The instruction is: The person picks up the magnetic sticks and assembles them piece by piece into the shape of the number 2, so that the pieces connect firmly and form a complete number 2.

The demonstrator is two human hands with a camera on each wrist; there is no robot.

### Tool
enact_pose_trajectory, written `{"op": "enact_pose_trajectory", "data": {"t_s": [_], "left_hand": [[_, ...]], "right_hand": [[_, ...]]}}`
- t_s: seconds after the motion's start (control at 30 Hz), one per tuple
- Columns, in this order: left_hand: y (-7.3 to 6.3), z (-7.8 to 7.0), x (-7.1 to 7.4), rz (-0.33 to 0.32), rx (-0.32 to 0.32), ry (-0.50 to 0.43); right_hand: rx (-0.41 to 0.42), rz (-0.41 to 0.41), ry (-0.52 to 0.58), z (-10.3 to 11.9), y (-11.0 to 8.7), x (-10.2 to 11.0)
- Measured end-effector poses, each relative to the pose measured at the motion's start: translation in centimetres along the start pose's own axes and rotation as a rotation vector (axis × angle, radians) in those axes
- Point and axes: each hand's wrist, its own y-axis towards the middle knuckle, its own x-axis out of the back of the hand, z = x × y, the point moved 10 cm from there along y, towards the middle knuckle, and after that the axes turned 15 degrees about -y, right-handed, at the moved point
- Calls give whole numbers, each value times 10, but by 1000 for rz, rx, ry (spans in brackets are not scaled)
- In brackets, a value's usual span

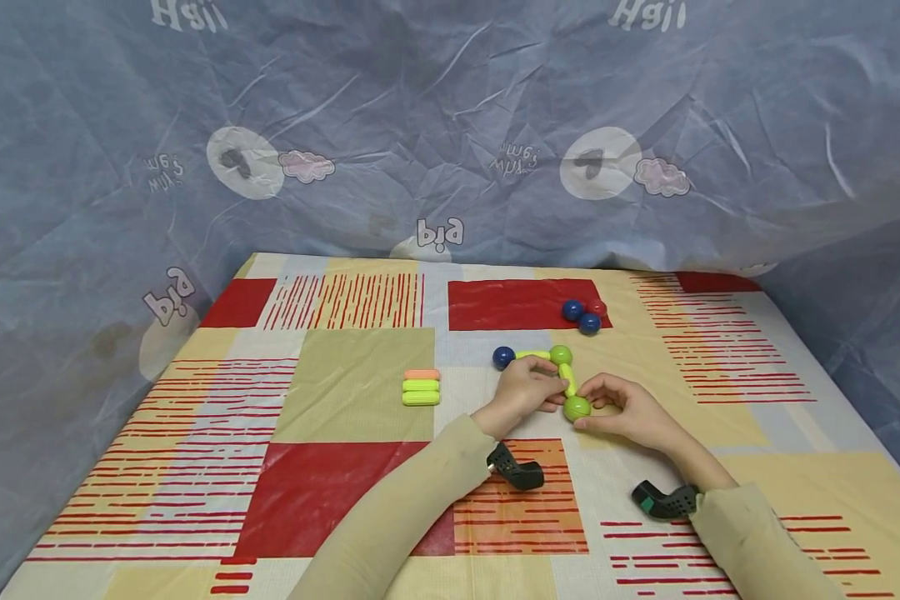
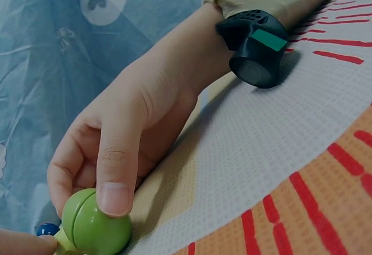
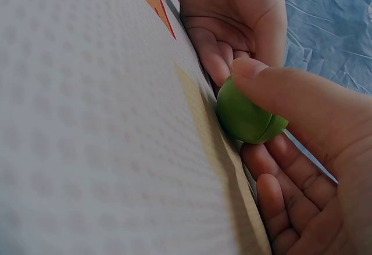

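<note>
Green ball [image 1: 576,408] sits at the near end of a yellow-green stick [image 1: 567,377]. My right hand [image 1: 630,408] grips this ball between thumb and fingers; the right wrist view shows the thumb over the ball [image 3: 247,115]. With its fingertips my left hand [image 1: 523,392] pinches the stick just beyond the ball. At the stick's far end is another green ball [image 1: 561,355]. From there a second yellow-green stick [image 1: 532,356] runs left to a dark blue ball [image 1: 503,358], partly behind the left hand.
To the left lie one orange stick [image 1: 421,375] and two yellow-green sticks [image 1: 421,399], side by side. Farther back, two blue balls [image 1: 572,310] and a red ball [image 1: 597,309] are clustered. A patterned cloth [image 1: 345,500] covers the table, and a blue-grey curtain [image 1: 435,125] hangs behind.
</note>
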Motion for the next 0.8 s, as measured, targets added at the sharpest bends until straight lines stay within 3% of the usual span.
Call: {"op": "enact_pose_trajectory", "data": {"t_s": [0.4,0.6,0.8], "left_hand": [[-10,-14,19,47,-14,23],[-19,-42,37,122,-78,24],[-30,-68,67,181,-139,59]], "right_hand": [[-16,6,5,1,0,0],[-35,13,-12,6,-1,0],[-37,17,-14,29,-5,7]]}}
